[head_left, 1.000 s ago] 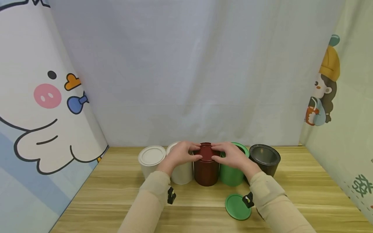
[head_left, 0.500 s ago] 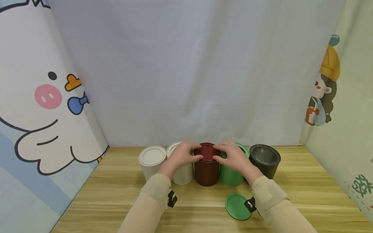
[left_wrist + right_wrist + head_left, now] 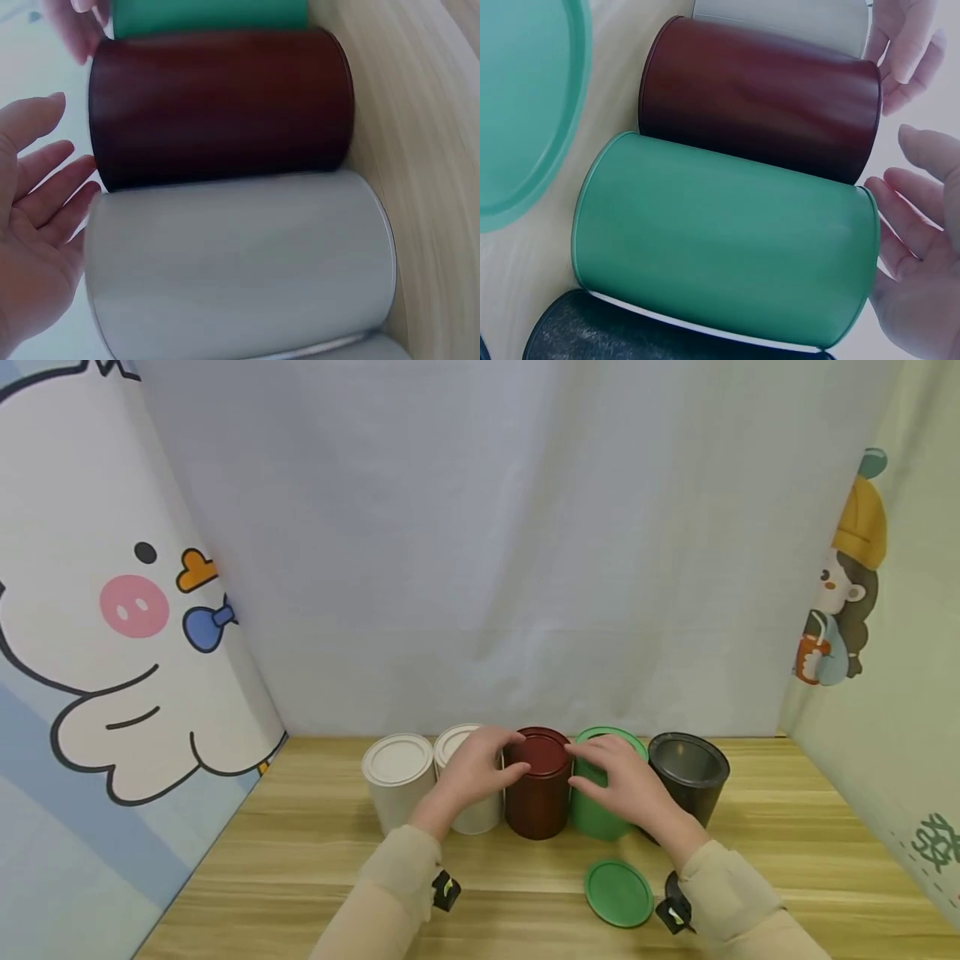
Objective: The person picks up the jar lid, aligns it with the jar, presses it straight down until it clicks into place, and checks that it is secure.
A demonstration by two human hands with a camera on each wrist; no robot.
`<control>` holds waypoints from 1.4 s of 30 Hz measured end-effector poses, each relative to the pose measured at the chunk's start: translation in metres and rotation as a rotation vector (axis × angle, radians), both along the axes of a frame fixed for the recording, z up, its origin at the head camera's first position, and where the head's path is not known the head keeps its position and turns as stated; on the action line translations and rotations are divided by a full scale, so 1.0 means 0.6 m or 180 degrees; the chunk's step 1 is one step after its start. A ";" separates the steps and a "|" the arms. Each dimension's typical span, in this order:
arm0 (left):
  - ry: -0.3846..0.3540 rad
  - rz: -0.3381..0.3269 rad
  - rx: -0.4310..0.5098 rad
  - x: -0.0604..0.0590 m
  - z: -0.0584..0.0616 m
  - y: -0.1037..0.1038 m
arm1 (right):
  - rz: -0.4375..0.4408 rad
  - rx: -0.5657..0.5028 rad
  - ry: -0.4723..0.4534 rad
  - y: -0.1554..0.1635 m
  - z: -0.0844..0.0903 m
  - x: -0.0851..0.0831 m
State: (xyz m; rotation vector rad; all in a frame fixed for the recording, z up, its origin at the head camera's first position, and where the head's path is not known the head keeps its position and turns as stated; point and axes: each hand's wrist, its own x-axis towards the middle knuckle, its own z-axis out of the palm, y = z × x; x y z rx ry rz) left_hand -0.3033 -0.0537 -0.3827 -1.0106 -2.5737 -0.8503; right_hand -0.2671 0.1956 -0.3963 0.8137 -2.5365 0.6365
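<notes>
Five cans stand in a row at the back of the wooden table. The dark red can in the middle has its lid on. My left hand lies over the second white can, its relaxed fingers by the red lid's left rim. Spread and holding nothing, my right hand hovers over the open green can. In the left wrist view my left hand is flat beside the red can. The right wrist view shows my right hand off the green can.
A lidded white can ends the row on the left and an open black can on the right. A loose green lid lies flat in front of the green can. Fabric and cartoon panels wall in the table.
Both hands have let go of the red can's lid. My right hand has shifted right, over the green can, and my left hand has eased back to the lid's left edge.
</notes>
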 end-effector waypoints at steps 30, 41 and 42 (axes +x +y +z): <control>0.0533 -0.0622 0.0605 0.113 -0.039 0.043 | 0.0536 -0.0489 0.0679 0.066 -0.030 0.090; 0.0396 -0.0780 0.0645 0.130 -0.088 0.059 | 0.0607 -0.0482 0.0717 0.093 -0.064 0.110; 0.0339 -0.0769 0.0596 0.131 -0.092 0.061 | 0.0585 -0.0448 0.0686 0.095 -0.066 0.112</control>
